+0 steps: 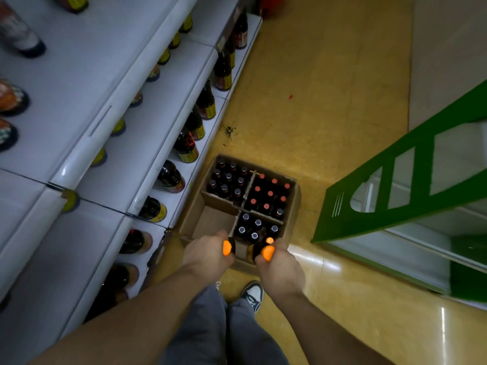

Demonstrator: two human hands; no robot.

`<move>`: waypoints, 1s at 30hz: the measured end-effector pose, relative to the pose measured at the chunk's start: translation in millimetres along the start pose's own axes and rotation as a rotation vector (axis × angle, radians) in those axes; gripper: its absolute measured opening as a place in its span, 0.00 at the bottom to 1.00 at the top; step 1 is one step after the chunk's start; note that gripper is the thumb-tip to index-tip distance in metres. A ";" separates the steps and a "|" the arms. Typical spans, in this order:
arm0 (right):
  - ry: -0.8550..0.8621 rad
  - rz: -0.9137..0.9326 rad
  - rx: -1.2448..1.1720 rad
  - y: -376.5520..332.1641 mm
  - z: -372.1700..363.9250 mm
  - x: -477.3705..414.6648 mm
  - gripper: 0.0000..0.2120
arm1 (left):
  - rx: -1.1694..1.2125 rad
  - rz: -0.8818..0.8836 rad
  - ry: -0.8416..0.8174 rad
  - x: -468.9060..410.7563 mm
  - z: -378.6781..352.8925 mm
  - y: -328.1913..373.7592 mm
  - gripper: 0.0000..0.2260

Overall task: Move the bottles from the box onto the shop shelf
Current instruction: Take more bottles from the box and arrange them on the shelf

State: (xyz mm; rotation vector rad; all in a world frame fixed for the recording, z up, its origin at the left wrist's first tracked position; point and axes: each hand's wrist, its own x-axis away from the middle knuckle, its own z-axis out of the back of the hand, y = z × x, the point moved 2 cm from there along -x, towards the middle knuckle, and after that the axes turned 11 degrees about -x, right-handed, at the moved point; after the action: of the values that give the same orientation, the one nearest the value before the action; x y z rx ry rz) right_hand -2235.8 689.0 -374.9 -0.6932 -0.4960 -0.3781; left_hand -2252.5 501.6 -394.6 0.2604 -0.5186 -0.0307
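A cardboard box (294,206) with four compartments stands on the floor beside the shelf. Dark bottles fill the far-left (228,183) and far-right (268,196) compartments, and several stand in the near-right one (254,227). The near-left compartment (213,222) holds nothing. My left hand (208,252) grips a dark bottle with an orange cap (227,247) just above the box's near edge. My right hand (279,267) grips another orange-capped bottle (267,252) beside it. The white shop shelf (147,143) on the left carries rows of dark bottles with yellow labels (185,147).
A green-framed glass cabinet (411,196) stands to the right of the box. Yellow tiled floor (316,101) runs between shelf and cabinet. My legs in grey trousers and a sneaker (253,295) are right behind the box. Upper shelf tiers (66,61) overhang on the left.
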 end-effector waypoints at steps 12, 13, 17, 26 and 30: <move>0.069 0.119 -0.057 -35.6 55.5 51.2 0.13 | -0.039 0.023 0.103 51.3 71.2 14.6 0.12; 0.076 0.139 -0.051 -39.0 62.0 55.6 0.12 | -0.038 0.018 0.110 55.6 77.3 16.6 0.12; 0.088 0.238 -0.023 -53.4 84.2 64.2 0.14 | -0.052 0.004 0.141 66.5 100.3 24.4 0.12; 0.127 0.349 -0.008 -85.5 117.0 76.0 0.11 | 0.004 0.040 0.252 80.9 146.1 34.7 0.12; 0.136 0.379 -0.034 -100.4 127.2 80.1 0.11 | 0.093 0.087 0.296 87.7 161.3 33.8 0.11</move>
State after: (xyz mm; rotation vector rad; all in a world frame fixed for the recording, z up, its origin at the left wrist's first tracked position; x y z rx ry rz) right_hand -2257.8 691.5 -195.5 -0.7710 -0.2219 -0.0759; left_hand -2257.2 487.6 -208.4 0.3270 -0.2362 0.1154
